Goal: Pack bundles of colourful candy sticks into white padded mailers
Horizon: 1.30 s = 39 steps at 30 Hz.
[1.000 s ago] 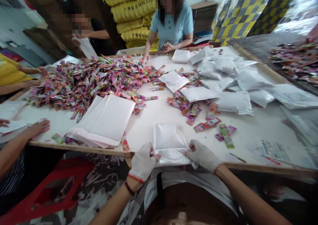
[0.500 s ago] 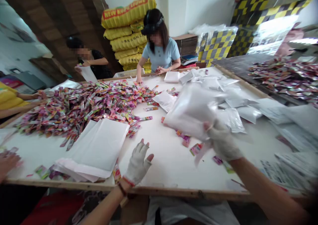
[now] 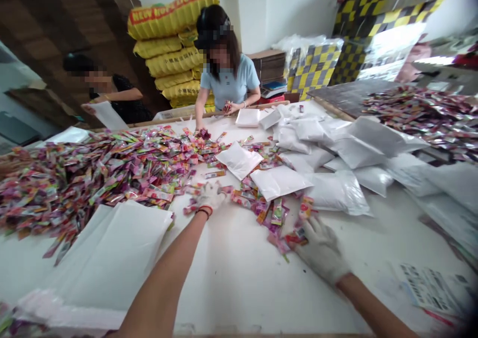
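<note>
My left hand (image 3: 211,198), in a pale fingerless glove, reaches over small colourful packets at the right edge of the big packet heap (image 3: 123,173). It is slightly blurred; its thumb stands apart and the fingertips are partly lost among the packets. My right hand (image 3: 321,248), gloved the same way, lies low on the table with fingers stretched against a loose group of packets (image 3: 276,213). Just beyond them rest two white plastic bags, a nearer bag (image 3: 280,181) and a farther bag (image 3: 239,160). Neither hand holds a bag.
Flat white bags (image 3: 112,258) lie stacked at the near left. Filled white bags (image 3: 336,191) pile up on the right, near printed sheets (image 3: 425,288). Across the table, a person in light blue (image 3: 229,79) handles packets; another person in black (image 3: 125,96) holds a white bag.
My right hand has let go of a white bag, seemingly onto the right-hand pile, and come down to the loose packets. My left hand has moved forward to the heap's edge. The view has shifted.
</note>
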Available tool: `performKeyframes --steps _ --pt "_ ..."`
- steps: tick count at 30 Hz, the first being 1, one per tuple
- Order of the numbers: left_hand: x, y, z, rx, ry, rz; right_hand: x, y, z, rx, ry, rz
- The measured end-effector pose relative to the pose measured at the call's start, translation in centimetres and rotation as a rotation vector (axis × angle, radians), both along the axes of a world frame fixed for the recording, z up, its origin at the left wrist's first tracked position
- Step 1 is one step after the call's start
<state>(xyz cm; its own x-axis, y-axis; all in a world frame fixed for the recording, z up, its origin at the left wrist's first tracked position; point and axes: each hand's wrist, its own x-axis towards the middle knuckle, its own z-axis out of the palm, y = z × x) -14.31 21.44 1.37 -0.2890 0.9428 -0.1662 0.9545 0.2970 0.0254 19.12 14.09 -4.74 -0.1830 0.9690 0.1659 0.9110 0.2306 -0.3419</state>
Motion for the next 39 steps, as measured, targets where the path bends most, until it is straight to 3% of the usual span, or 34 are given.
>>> performKeyframes --steps 3,6,9,11,14,17,20,23,26,28,31,34,37,39 --pt "4.9 0.0 -2.3 0.058 -0.036 -0.211 -4.7 2.4 0.0 -0.015 0.060 0.057" --pt "8.0 -2.8 -3.7 0.143 -0.071 -0.476 -7.5 3.1 0.7 -0.047 0.129 0.150" --pt "8.0 -7.2 -3.6 0.167 -0.114 -0.648 -7.7 1.0 1.6 -0.101 0.246 0.438" --pt "6.9 -9.9 -3.0 0.186 -0.156 -0.683 -6.7 -1.0 2.2 -0.157 0.351 0.546" --pt "4.7 -12.8 -1.9 0.203 -0.231 -0.612 -3.9 -2.9 3.1 -0.194 0.440 0.417" --pt "3.1 -14.6 -0.9 0.257 -0.285 -0.479 0.4 -3.4 3.9 -0.121 0.365 0.245" --pt "2.5 -16.1 0.0 0.366 -0.273 -0.390 4.2 -3.6 5.1 -0.034 0.159 0.318" --pt "3.4 -17.3 0.5 0.305 -0.220 -0.587 4.6 -3.6 6.7 -0.051 0.040 0.330" --pt "5.4 -17.9 0.4 0.214 -0.157 -0.886 0.9 -3.1 7.5 -0.158 0.026 0.293" --pt "6.8 -17.8 -0.1 0.227 -0.133 -0.967 -2.5 -2.5 7.2 -0.198 -0.038 0.301" --pt "7.8 -17.6 -1.3 0.281 -0.176 -0.962 -6.0 -1.7 5.9 -0.250 -0.226 0.222" --pt "7.5 -17.5 -1.8 0.364 -0.380 -0.860 -5.9 -1.3 5.2 -0.299 -0.297 0.190" --pt "6.7 -16.6 -0.7 0.415 -0.653 -0.609 -4.0 -1.1 5.9 -0.230 -0.291 0.183" --pt "6.5 -15.1 0.4 0.330 -0.659 -0.495 -3.5 -0.9 6.8 -0.135 -0.284 0.273"
